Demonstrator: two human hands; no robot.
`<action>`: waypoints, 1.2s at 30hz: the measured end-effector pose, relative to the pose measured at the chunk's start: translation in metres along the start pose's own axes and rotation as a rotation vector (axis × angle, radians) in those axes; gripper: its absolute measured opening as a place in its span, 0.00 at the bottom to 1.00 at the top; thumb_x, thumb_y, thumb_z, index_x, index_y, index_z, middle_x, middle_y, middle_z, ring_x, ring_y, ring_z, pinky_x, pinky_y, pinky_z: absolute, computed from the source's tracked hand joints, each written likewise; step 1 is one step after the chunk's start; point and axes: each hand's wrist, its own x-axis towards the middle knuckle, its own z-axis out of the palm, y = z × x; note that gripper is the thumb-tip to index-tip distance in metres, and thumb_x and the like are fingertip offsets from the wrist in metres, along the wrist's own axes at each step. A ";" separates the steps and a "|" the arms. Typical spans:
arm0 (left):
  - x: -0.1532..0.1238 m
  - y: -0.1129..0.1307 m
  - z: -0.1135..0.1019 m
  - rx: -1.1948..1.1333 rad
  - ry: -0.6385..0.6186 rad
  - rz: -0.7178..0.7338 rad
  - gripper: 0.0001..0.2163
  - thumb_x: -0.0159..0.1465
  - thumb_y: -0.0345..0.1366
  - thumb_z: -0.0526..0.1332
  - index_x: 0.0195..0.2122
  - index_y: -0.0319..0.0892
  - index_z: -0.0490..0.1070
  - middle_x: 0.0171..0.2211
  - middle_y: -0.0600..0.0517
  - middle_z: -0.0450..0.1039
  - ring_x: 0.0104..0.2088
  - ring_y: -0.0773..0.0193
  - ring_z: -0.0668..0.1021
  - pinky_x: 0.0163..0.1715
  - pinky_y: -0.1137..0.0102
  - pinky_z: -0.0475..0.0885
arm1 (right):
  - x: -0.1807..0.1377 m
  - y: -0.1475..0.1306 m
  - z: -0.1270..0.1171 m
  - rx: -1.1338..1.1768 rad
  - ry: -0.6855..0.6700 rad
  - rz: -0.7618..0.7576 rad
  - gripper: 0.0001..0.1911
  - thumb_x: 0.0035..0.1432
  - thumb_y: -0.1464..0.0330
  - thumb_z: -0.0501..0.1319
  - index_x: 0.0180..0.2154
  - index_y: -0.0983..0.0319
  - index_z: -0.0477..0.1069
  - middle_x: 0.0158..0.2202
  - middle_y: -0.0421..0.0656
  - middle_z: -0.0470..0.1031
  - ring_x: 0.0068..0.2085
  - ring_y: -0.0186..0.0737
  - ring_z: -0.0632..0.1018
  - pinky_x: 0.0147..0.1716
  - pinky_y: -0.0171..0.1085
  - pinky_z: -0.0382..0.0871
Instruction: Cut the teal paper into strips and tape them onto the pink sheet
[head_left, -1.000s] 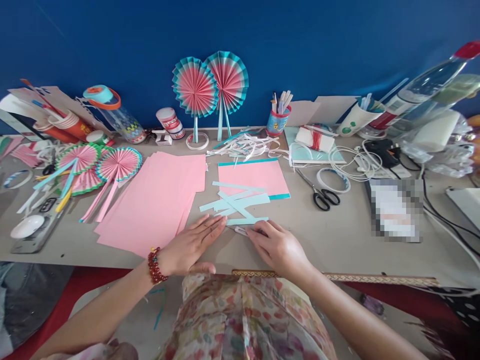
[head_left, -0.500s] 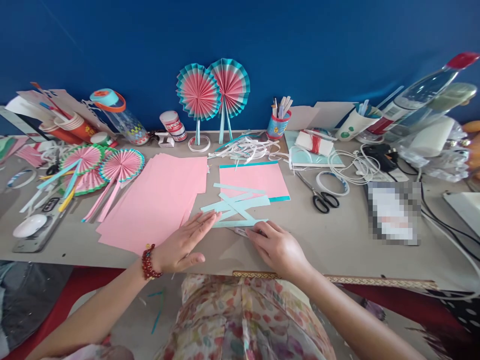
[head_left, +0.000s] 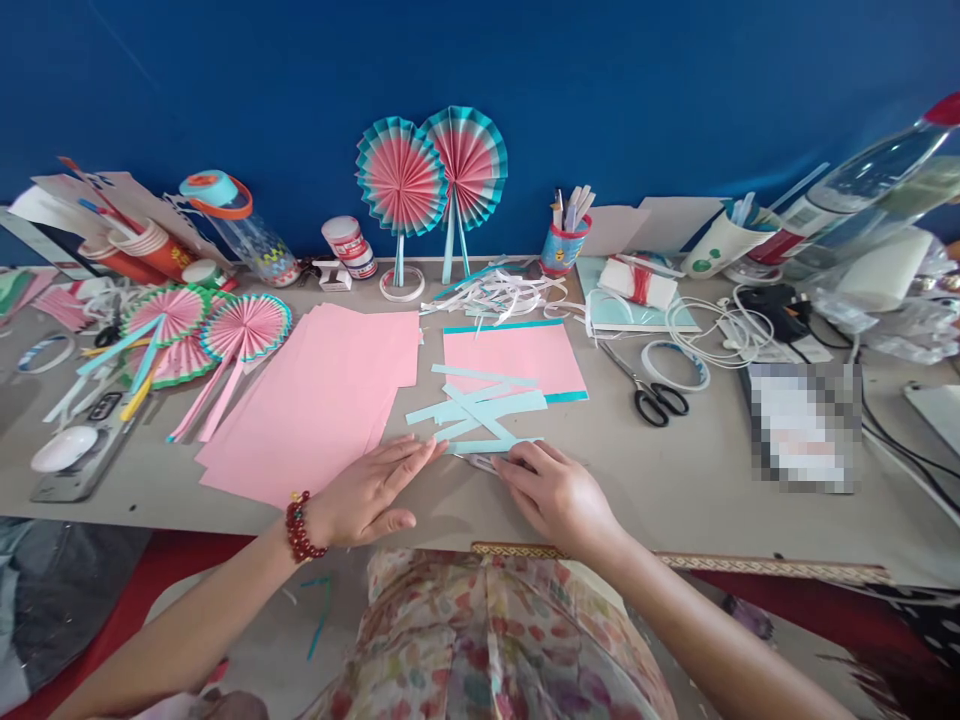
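Note:
My left hand (head_left: 367, 495), with a red bead bracelet on the wrist, lies flat and open on the table. Its fingertips reach the near end of a pale blue paper strip (head_left: 491, 444). My right hand (head_left: 559, 495) is curled beside it, its fingers pinched on a small slender tool (head_left: 480, 462) lying along that strip. What the tool is I cannot tell. Just beyond my hands lies a loose pile of pale blue strips (head_left: 480, 405). Behind the pile is a pink sheet with teal edges (head_left: 514, 358), and a stack of pink paper (head_left: 322, 400) lies to the left.
Black scissors (head_left: 652, 395) and a tape ring (head_left: 673, 362) lie to the right, with cables (head_left: 720, 325) and bottles (head_left: 847, 190) behind. Two paper fans (head_left: 431, 170) stand against the blue wall. More fans (head_left: 202, 335) lie at the left. White paper scraps (head_left: 502, 290) sit in the middle of the grey table (head_left: 675, 480).
My left hand slid a little to the left and back, and stays flat by the strip's end. My right hand has hardly moved. The view has shifted slightly.

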 end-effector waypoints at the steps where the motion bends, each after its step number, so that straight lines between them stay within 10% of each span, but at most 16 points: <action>1: 0.000 0.000 0.000 -0.004 -0.002 -0.001 0.34 0.73 0.54 0.36 0.72 0.42 0.22 0.71 0.42 0.47 0.69 0.53 0.55 0.68 0.52 0.52 | 0.001 -0.001 0.001 0.000 -0.004 -0.002 0.14 0.68 0.73 0.53 0.47 0.61 0.76 0.37 0.45 0.74 0.37 0.39 0.72 0.36 0.36 0.69; 21: 0.004 0.003 -0.019 -0.270 0.060 -0.044 0.32 0.76 0.45 0.42 0.72 0.42 0.23 0.69 0.43 0.54 0.70 0.56 0.55 0.67 0.53 0.53 | 0.007 -0.007 0.003 -0.045 -0.036 -0.040 0.13 0.67 0.74 0.54 0.46 0.62 0.76 0.37 0.45 0.74 0.36 0.40 0.72 0.35 0.37 0.69; 36: -0.001 -0.008 -0.012 0.083 0.053 -0.027 0.32 0.74 0.36 0.49 0.73 0.43 0.31 0.66 0.44 0.61 0.64 0.53 0.65 0.63 0.53 0.60 | 0.010 -0.001 0.002 -0.040 -0.030 -0.052 0.14 0.68 0.73 0.52 0.45 0.60 0.77 0.37 0.45 0.74 0.36 0.38 0.71 0.34 0.36 0.68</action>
